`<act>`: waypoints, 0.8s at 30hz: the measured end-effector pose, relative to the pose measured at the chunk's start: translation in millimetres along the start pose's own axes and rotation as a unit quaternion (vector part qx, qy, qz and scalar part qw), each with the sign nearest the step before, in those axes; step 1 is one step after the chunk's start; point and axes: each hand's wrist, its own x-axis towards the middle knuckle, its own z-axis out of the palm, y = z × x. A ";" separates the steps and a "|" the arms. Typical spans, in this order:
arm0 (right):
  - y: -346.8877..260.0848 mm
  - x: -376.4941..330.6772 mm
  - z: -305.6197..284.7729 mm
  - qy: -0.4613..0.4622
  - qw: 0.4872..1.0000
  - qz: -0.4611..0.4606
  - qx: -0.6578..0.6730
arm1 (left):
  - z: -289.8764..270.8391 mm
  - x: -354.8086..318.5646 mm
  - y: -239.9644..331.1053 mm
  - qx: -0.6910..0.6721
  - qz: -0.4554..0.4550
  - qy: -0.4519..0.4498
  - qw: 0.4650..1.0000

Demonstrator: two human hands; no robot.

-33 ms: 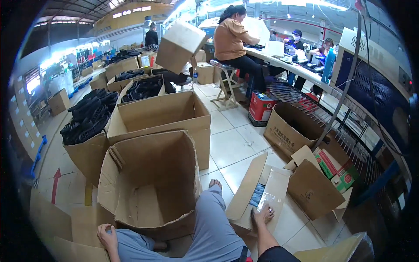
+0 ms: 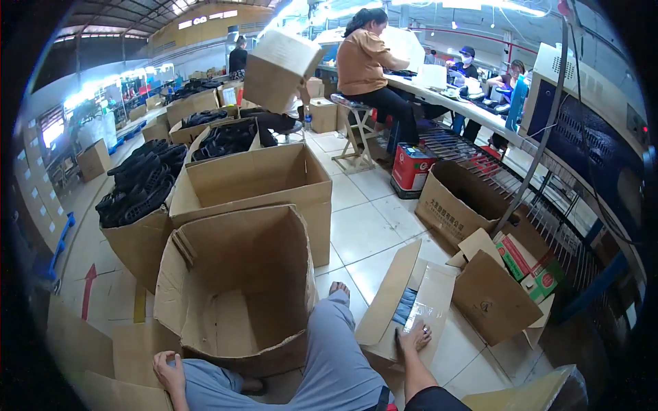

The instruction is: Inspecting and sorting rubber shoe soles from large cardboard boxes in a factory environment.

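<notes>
My left hand lies beside my left knee, over the edge of a brown carton flap; its fingers are loosely apart and hold nothing that I can see. On the taped flap of a small carton to my right rests my right hand, fingers bent but apart, with a ring on one of them. That carton is partly open, and grey-blue items show in its gap, just beyond my fingers. Between my left knee and the boxes ahead stands a large open carton, its bare bottom visible.
Behind it are another big open carton and a carton of black footwear. At right stand a carton with red and green boxes, an open carton and a red tin. A seated person works at a long bench.
The white-topped carton held by a person in the background has shifted slightly. My hands and the boxes around me have not visibly moved.
</notes>
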 end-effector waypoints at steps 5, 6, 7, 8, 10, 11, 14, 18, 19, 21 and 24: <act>-1.2 15.9 -13.6 -0.080 0.996 0.020 0.019 | 2.9 0.1 -8.3 -0.009 -0.031 -0.016 0.999; 0.5 19.8 -28.3 -0.137 0.990 0.018 0.033 | 2.0 0.9 -3.6 -0.013 -0.027 -0.017 0.999; 5.5 24.8 -28.8 -0.097 0.994 0.004 0.055 | -1.3 -0.1 2.5 -0.010 -0.016 -0.017 1.000; 13.4 31.1 -32.9 -0.097 0.994 0.008 0.055 | -1.7 -0.1 7.0 -0.007 -0.005 -0.018 1.000; 22.5 40.5 -57.0 -0.089 0.984 -0.005 0.155 | -2.4 -1.0 6.5 -0.006 0.000 -0.015 1.000; 40.3 46.4 -50.3 -0.037 0.986 -0.016 0.162 | -1.3 -1.0 6.4 -0.011 0.006 -0.012 1.000; 71.5 57.3 -98.2 -0.074 0.982 0.064 0.160 | -3.6 0.0 10.0 -0.030 0.005 -0.028 0.999; 91.9 60.5 -110.6 -0.094 0.987 0.122 0.040 | 5.1 -0.1 -5.7 -0.011 -0.050 -0.035 0.998; 97.5 62.9 -100.3 -0.102 0.988 0.108 0.035 | 1.2 1.4 2.7 -0.022 -0.047 -0.036 0.998; 113.4 65.9 -71.7 -0.001 0.997 0.045 0.061 | -3.9 3.6 19.2 -0.022 -0.047 -0.041 0.998; 169.4 78.6 -87.2 -0.114 0.984 0.006 0.134 | 5.2 6.9 22.2 -0.015 -0.036 -0.044 0.998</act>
